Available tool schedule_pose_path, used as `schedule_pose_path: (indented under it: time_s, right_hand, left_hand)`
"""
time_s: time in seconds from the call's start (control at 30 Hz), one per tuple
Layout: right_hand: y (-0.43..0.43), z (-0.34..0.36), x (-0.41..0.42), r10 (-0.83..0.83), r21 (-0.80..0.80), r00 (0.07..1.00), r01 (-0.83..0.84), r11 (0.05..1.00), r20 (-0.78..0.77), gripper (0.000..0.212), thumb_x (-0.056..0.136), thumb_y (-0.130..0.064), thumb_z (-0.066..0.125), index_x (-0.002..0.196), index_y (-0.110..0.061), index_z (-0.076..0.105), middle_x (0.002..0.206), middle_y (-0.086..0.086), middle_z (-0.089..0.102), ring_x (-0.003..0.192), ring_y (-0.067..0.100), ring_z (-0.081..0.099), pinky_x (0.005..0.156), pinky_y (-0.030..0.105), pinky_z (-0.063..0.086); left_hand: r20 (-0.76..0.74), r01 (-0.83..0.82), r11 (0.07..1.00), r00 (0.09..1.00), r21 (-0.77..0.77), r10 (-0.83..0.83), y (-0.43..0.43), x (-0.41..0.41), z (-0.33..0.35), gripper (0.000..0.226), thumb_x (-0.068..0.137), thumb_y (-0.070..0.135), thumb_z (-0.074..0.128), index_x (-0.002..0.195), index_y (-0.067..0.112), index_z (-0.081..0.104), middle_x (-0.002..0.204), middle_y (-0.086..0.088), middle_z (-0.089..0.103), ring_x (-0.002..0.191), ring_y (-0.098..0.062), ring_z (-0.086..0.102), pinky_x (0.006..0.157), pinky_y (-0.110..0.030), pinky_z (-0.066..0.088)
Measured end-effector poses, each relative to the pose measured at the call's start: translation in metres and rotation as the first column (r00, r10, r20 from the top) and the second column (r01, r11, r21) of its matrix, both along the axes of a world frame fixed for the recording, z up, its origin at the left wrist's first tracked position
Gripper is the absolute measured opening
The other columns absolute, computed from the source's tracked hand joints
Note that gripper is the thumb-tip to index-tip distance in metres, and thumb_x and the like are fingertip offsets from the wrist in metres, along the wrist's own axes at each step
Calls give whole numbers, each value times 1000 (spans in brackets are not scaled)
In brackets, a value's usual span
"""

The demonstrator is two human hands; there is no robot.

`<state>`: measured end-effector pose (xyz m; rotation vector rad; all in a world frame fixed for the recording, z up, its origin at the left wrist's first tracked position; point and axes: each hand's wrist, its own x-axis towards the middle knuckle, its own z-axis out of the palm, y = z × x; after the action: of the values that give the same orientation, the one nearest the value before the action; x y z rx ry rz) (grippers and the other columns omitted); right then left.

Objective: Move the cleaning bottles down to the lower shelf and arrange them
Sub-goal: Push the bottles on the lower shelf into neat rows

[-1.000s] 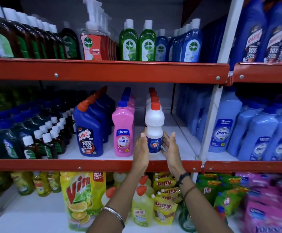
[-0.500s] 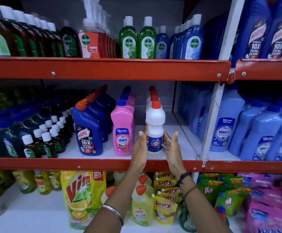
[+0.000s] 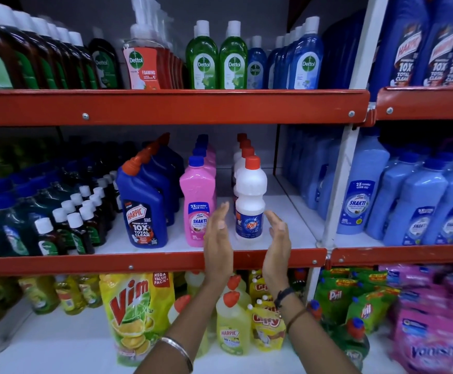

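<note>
Standing upright at the front of the middle shelf (image 3: pixel 149 261), the white bottle (image 3: pixel 250 201) with the red cap is heading a row of matching bottles running back behind it. The left hand (image 3: pixel 218 240) and right hand (image 3: pixel 277 238) are flanking it with flat open palms, apart from its sides and holding nothing. By my reading, this bottle is already placed and is only being lined up; whether more bottles are waiting on the upper shelf (image 3: pixel 166 106) I cannot tell, though the bay beside the row is looking bare. Compared with a second ago, the hands are spreading away from the bottle, where earlier the fingertips were touching its label; the bottle itself is sitting in the same spot.
</note>
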<state>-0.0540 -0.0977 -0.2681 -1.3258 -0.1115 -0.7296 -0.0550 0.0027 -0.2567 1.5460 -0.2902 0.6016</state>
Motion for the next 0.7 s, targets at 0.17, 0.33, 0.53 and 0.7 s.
schedule_pose_path:
  time_s: [0.17, 0.33, 0.53, 0.7]
  right_hand:
    - [44, -2, -7, 141, -131, 988, -131, 983, 65, 63, 85, -66, 32, 123, -21, 56, 129, 1, 55, 121, 4, 49, 99, 17, 38]
    - [73, 19, 15, 324, -57, 934, -335, 941, -148, 87, 64, -88, 29, 132, -35, 43, 137, -15, 43, 124, 1, 44, 80, 3, 43]
    - [79, 24, 24, 339, 18, 909, -346, 938, -242, 93, 68, -83, 24, 137, -25, 43, 137, 0, 51, 121, 16, 51, 79, 14, 48]
    - [82, 25, 23, 287, 22, 930, -290, 957, -230, 58, 92, -53, 19, 136, -24, 43, 140, 6, 49, 124, 20, 49, 88, 24, 45]
  left_hand:
    - [95, -242, 961, 962, -137, 256, 39, 2, -12, 55, 91, 67, 24, 134, 39, 45, 138, 0, 33, 131, -22, 38, 102, -34, 41]
    - [-16, -60, 989, 998, -137, 58, 68, 16, 6, 93, 67, 95, 15, 141, 42, 32, 143, 5, 29, 117, 22, 36, 87, -2, 41]
    - [-113, 86, 987, 988, -136, -101, 76, 26, 9, 85, 54, 102, 16, 124, 61, 37, 143, 10, 41, 126, -7, 46, 95, -21, 42]
    - [-90, 126, 981, 986, -146, -140, 75, 20, 17, 103, 50, 103, 17, 134, 47, 33, 126, 25, 46, 109, 14, 51, 81, -6, 47]
